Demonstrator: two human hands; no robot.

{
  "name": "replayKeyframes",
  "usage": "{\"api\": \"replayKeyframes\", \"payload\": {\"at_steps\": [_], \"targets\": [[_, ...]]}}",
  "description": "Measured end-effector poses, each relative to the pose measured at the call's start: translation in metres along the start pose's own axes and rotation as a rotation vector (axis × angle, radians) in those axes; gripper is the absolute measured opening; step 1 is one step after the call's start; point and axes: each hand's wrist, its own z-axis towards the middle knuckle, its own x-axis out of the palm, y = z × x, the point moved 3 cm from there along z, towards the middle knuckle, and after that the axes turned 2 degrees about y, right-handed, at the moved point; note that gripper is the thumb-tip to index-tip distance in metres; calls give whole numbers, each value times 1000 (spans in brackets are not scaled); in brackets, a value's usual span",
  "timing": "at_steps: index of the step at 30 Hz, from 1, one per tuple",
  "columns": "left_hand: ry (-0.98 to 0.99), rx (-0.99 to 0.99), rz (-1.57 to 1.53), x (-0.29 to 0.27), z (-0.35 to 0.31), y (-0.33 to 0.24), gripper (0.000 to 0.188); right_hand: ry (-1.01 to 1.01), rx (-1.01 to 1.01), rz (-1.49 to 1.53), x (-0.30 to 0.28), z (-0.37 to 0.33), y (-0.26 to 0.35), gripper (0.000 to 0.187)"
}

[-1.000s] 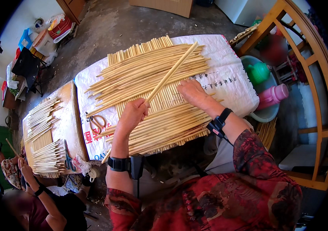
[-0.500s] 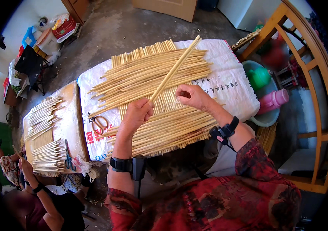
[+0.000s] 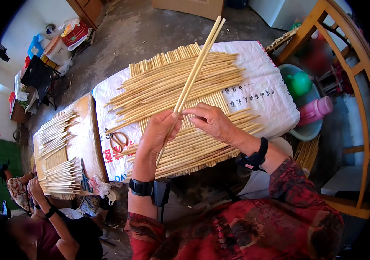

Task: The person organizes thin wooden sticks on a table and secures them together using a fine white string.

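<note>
My left hand [image 3: 161,130] is closed around two long pale peeled sticks [image 3: 199,65], which slant up and away over the table. At the same spot, the bent fingers of my right hand [image 3: 213,123] press together against the sticks, beside my left thumb. Whether they also pinch something small is hidden. Beneath both hands, long sticks lie crosswise in a far bundle [image 3: 172,84] and a near bundle [image 3: 202,143]. Both rest over a layer of upright-running sticks [image 3: 215,100]. A white sheet [image 3: 261,60] covers the table under them.
Scissors [image 3: 126,138] lie left of the sticks. Left of my table, another table [image 3: 83,130] carries more sticks and dark-handled scissors [image 3: 85,182]; a co-worker [image 3: 59,225] sits there. At right stand a basin [image 3: 311,130] with a pink jug [image 3: 317,110] and a wooden frame [image 3: 358,69].
My right hand has moved left to meet my left hand at the sticks. The held sticks now stand steeper, and their two tips have come apart.
</note>
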Motion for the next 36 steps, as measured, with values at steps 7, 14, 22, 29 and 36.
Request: {"api": "replayKeyframes", "payload": {"at_steps": [7, 14, 22, 29, 36], "targets": [[-31, -10, -82, 2, -2, -1, 20, 66, 20, 85, -3, 0, 0, 29], [-3, -13, -118, 0, -3, 0, 21, 108, 51, 168, -3, 1, 0, 31], [5, 0, -106, 0, -3, -1, 22, 108, 42, 240, -2, 0, -6, 32], [18, 6, -106, 1, -6, -2, 22, 200, 226, 386, -4, 0, -1, 32], [34, 12, -86, -1, -8, -1, 22, 222, 230, 408, -5, 0, 0, 31]]}}
